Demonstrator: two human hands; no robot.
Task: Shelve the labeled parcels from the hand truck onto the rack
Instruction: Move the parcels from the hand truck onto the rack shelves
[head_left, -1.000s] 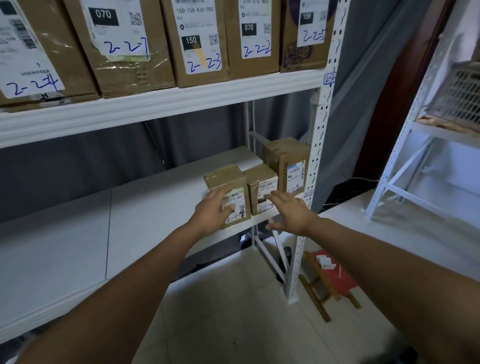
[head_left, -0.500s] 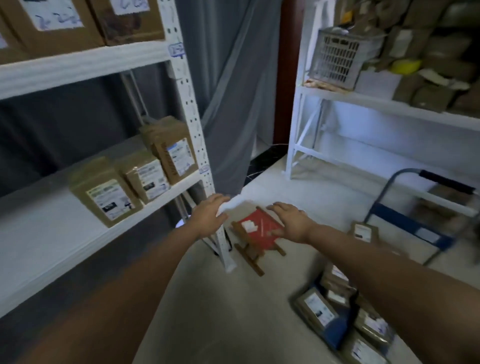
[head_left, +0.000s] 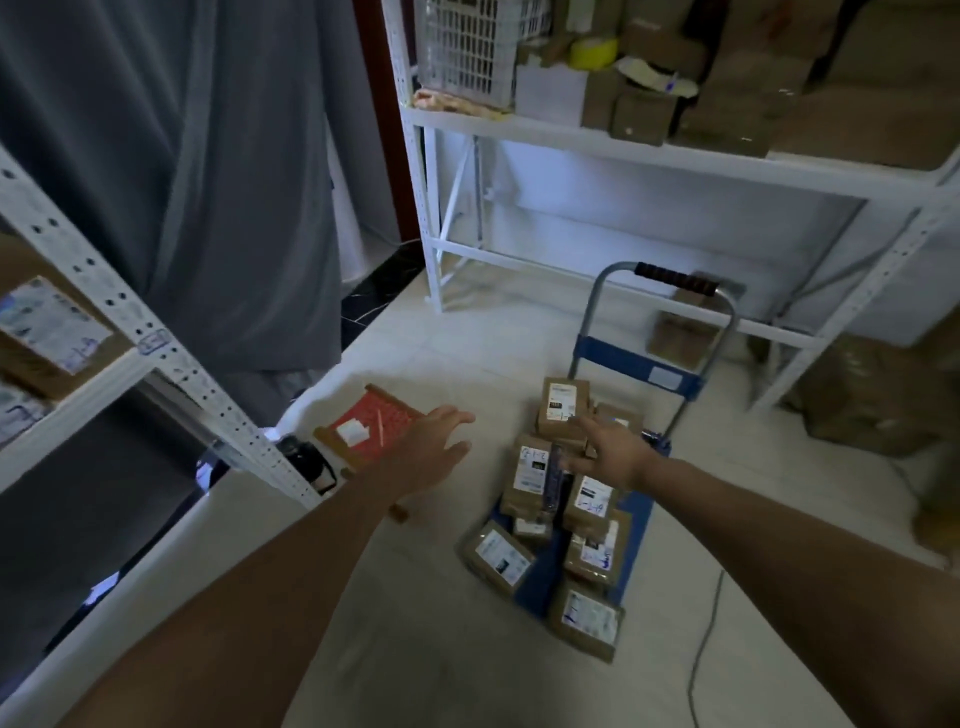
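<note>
Head camera, looking down — what do the two arms show?
— Both reach forward over a pale floor (head_left: 415, 649). The left hand (head_left: 434, 449) hangs with fingers spread and relaxed, holding nothing, above the edge of a small red stool (head_left: 371, 426). The right hand (head_left: 613, 454) is also loose-fingered and empty, stretched out over the parcels.

— Where are the parcels?
— Brown cardboard parcels (head_left: 563, 504) with white labels lie heaped on the blue deck of the hand truck (head_left: 628, 364), its grey handle with a dark grip standing at the far end. One tall parcel (head_left: 563, 408) stands nearest the handle; one large flat parcel (head_left: 589, 618) hangs over the near end, and another box (head_left: 498, 556) juts off the left edge. Some labels carry handwritten blue figures, too blurred to read.

— And the rack?
— A white perforated upright of the rack (head_left: 156, 345) crosses the left side, with a labeled box (head_left: 47, 332) on its shelf. A dark bottle (head_left: 306, 462) lies on the floor at its foot, just beside the stool. A grey curtain (head_left: 208, 156) hangs behind. A second white shelving unit (head_left: 675, 156) against the far wall holds a white plastic crate (head_left: 467, 47) and assorted cartons.
</note>
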